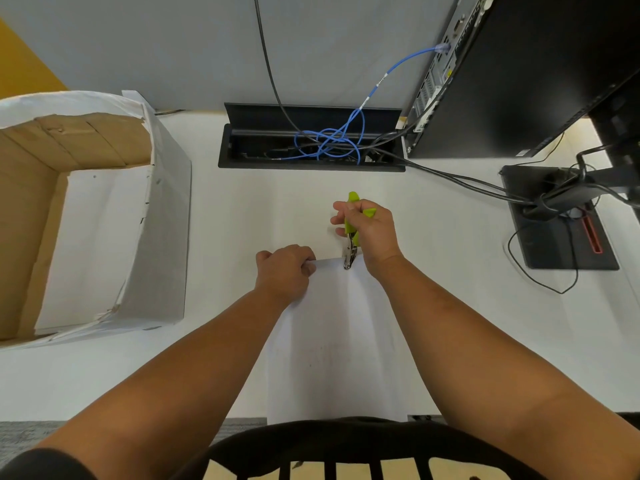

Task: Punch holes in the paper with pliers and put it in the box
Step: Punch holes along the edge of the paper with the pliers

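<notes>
paper (pixel 332 341) lies on white desk (pixel 450 306) in front of person, far edge between both hands. left hand (pixel 284 271) pinches far edge, fingers curled over it. right hand (pixel 369 230) grips green-handled pliers (pixel 351 233), metal head biting paper's far edge. open box (pixel 86 216) at left, well apart from paper.

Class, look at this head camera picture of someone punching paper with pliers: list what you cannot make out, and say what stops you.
- Pliers tip, head view: too small to show whether a hole is cut.
- Paper near edge: hidden behind the black clothing.
- Left hand fingertips: curled over the paper's far edge.
- Pliers' handles: mostly covered by the right hand.
- Box left side: cut off by the frame.
</notes>
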A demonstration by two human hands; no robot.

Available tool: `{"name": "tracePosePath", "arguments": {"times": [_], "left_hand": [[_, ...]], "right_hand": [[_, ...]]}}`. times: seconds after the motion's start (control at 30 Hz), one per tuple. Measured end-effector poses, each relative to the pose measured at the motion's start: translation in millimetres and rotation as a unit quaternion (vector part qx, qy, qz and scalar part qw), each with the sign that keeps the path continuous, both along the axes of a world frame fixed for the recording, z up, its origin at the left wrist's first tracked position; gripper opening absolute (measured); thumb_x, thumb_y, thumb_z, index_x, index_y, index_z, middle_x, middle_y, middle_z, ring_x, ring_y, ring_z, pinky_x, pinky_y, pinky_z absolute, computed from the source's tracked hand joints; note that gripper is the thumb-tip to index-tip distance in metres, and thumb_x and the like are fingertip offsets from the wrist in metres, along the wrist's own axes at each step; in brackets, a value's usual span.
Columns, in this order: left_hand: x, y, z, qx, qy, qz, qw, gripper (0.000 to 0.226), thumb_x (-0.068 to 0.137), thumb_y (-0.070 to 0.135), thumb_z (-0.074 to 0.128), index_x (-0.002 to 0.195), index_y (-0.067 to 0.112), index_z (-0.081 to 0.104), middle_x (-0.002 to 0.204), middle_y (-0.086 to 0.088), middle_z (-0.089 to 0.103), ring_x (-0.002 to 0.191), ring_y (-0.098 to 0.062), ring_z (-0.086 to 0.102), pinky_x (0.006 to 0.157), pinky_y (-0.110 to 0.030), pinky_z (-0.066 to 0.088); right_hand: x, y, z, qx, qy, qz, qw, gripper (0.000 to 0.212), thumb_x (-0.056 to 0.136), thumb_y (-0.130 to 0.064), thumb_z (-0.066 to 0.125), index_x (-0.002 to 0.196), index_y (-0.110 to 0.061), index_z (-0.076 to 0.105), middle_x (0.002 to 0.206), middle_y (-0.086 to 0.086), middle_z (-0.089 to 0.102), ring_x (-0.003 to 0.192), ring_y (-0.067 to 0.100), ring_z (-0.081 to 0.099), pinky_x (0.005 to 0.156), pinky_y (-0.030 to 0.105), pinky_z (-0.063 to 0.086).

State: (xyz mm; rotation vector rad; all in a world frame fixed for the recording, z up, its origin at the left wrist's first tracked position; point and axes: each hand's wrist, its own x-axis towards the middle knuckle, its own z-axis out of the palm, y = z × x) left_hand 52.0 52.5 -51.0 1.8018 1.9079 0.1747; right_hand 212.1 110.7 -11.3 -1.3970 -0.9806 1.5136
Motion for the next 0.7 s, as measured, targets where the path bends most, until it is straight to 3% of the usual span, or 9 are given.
{"name": "tracePosePath", "arguments": {"times": [0.1, 0.33, 0.47, 0.6, 0.7], "left_hand": [[-2.3, 2.6, 1.5, -0.022, -0.011, 0.0, 1.0, 0.016, 0.095, 0.023, 0.047, 0.094, 0.028, 0.062, 0.094, 0.009, 0.061, 0.089, -0.017, 0.055, 0.087, -0.035, 0.023], [-4.7, 7.2, 5.7, -0.049, -0.031, 0.004, 0.998, 0.014, 0.094, 0.025, 0.049, 0.089, 0.03, 0.061, 0.093, 0.009, 0.064, 0.091, -0.017, 0.055, 0.092, -0.037, 0.024], [-4.9, 8.6, 8.0, -0.054, -0.034, 0.001, 0.998, 0.015, 0.094, 0.025, 0.048, 0.087, 0.031, 0.06, 0.094, 0.009, 0.064, 0.091, -0.017, 0.055, 0.091, -0.036, 0.024], [-4.7, 9.4, 7.9, -0.059, -0.035, -0.001, 0.998, 0.015, 0.094, 0.025, 0.049, 0.089, 0.031, 0.062, 0.095, 0.009, 0.064, 0.091, -0.017, 0.054, 0.091, -0.035, 0.023], [-2.0, 8.4, 7.4, -0.06, -0.034, -0.008, 0.998, 0.017, 0.094, 0.024, 0.048, 0.09, 0.029, 0.064, 0.094, 0.009, 0.064, 0.091, -0.017, 0.055, 0.091, -0.035, 0.023]], "right_hand": [[3.9, 0.5, 0.8, -0.003, -0.004, -0.022, 1.0, 0.018, 0.095, -0.009, 0.056, 0.098, 0.004, 0.067, 0.1, 0.018, 0.066, 0.082, 0.024, 0.063, 0.086, 0.05, 0.054], [9.2, 1.1, 2.0, -0.012, 0.0, -0.059, 0.998, 0.025, 0.099, -0.013, 0.053, 0.102, 0.009, 0.065, 0.099, 0.017, 0.066, 0.071, 0.02, 0.058, 0.082, 0.048, 0.055], [7.4, 0.9, 2.1, 0.007, -0.009, -0.06, 0.998, 0.021, 0.098, -0.016, 0.054, 0.092, 0.002, 0.065, 0.101, 0.019, 0.068, 0.063, 0.02, 0.055, 0.076, 0.046, 0.054], [8.5, 1.4, -0.9, 0.017, -0.035, -0.067, 0.997, 0.022, 0.097, -0.022, 0.055, 0.079, -0.011, 0.058, 0.1, 0.015, 0.072, 0.062, 0.023, 0.056, 0.078, 0.05, 0.056], [8.6, -0.9, -2.5, 0.021, -0.047, -0.065, 0.997, 0.022, 0.097, -0.024, 0.055, 0.079, -0.011, 0.052, 0.096, 0.013, 0.073, 0.063, 0.023, 0.057, 0.077, 0.05, 0.056]]}}
